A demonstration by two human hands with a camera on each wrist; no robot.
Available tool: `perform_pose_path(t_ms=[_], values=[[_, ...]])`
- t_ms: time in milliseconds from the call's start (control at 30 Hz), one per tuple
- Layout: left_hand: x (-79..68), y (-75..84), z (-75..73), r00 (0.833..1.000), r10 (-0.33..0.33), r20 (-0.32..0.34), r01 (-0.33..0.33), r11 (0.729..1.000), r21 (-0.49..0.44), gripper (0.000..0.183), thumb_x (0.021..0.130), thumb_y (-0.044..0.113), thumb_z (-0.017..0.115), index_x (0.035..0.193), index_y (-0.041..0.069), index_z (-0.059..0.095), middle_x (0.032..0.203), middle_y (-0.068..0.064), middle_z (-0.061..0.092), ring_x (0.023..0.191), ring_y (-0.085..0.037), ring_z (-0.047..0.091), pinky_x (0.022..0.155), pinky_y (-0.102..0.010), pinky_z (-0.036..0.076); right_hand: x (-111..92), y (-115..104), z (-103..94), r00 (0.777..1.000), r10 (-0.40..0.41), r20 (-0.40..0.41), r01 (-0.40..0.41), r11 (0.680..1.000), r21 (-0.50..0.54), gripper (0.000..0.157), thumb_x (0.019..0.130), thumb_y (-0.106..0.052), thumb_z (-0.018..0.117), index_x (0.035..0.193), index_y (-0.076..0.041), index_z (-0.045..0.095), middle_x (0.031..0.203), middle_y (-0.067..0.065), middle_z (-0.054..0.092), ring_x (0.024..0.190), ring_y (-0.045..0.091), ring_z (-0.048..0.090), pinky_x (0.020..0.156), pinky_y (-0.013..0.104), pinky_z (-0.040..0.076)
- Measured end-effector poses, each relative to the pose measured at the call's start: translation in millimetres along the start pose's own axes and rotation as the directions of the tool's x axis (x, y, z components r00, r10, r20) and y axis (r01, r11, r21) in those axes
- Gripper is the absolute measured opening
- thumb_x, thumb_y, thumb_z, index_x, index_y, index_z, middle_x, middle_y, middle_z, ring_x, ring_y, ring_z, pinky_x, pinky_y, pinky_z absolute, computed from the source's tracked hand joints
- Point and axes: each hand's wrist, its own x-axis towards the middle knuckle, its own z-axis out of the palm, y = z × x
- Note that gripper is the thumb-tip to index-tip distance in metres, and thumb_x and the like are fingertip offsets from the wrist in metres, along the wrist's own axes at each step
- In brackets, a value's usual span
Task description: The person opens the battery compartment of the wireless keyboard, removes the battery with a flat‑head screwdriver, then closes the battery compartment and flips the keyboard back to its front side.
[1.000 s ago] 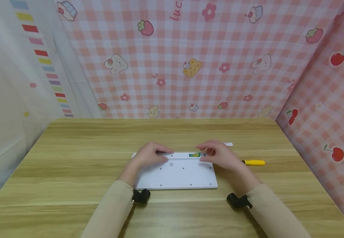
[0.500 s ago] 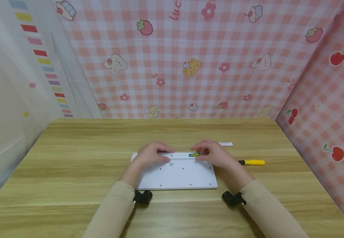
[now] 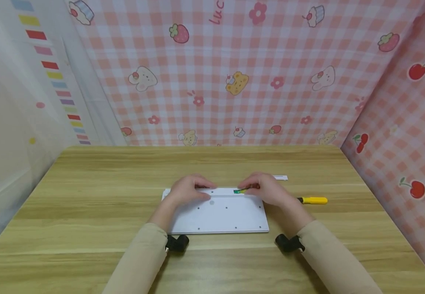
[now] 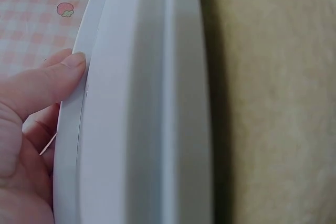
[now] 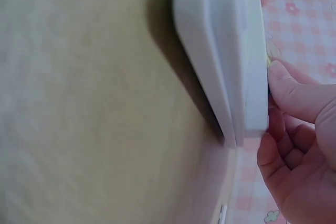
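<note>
A white keyboard point(image 3: 219, 216) lies underside up on the table, with small dark screw holes and a raised ridge along its far edge. My left hand point(image 3: 190, 191) grips this ridge left of centre, thumb on the near side in the left wrist view. An uncovered slot in the ridge shows green, and a green-and-yellow battery point(image 3: 242, 191) sits there at a slight tilt. My right hand point(image 3: 269, 190) pinches the battery's right end, which the fingers partly hide. In the right wrist view, the thumb point(image 5: 286, 85) presses at the slot, with other fingers curled below it.
A narrow white cover strip point(image 3: 281, 177) lies behind my right hand. To the right lies a yellow-handled tool point(image 3: 314, 200), its dark end partly hidden by the right wrist. A pink checked cloth point(image 3: 216, 102) hangs behind the wooden table point(image 3: 87, 196).
My right hand has moved left along the ridge and closed its fingers on the battery, whose right end is now more covered. The left hand keeps nearly the same place on the keyboard.
</note>
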Motion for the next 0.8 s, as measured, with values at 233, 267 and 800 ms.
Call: perform_pose_path(t_ms=[233,267,800], values=[[0.5,-0.7,0.1,1.000,0.020,-0.004,-0.020,1.000,0.018,0.031,0.081,0.012,0.082,0.111,0.019,0.078,0.110,0.004,0.071,0.104,-0.017,0.062,0.096,-0.039,0.046,8,5,-13.4,1.000,0.019,-0.022,-0.020,0.999,-0.036,0.016,0.094,-0.006,0.067,0.105,-0.012,0.078,0.104,0.002,0.071,0.087,0.018,0.058,0.075,0.034,0.049],[0.6,-0.8,0.2,1.000,0.020,-0.004,-0.020,1.000,0.019,0.031,0.081,0.012,0.082,0.111,0.019,0.078,0.110,0.004,0.071,0.104,-0.017,0.062,0.096,-0.039,0.046,11,7,-14.9,0.999,0.045,-0.026,-0.046,0.999,-0.010,0.016,0.095,-0.007,0.066,0.106,-0.012,0.077,0.105,0.003,0.071,0.086,0.018,0.057,0.075,0.034,0.049],[1.8,-4.2,1.2,0.999,0.040,-0.012,-0.040,0.998,0.038,0.031,0.080,0.014,0.083,0.110,0.020,0.078,0.109,0.005,0.071,0.104,-0.016,0.063,0.096,-0.040,0.046,64,14,-13.9,0.984,0.169,0.050,-0.175,0.971,0.163,0.019,0.097,-0.009,0.063,0.112,-0.009,0.075,0.114,0.009,0.068,0.104,0.024,0.058,0.091,0.038,0.047]])
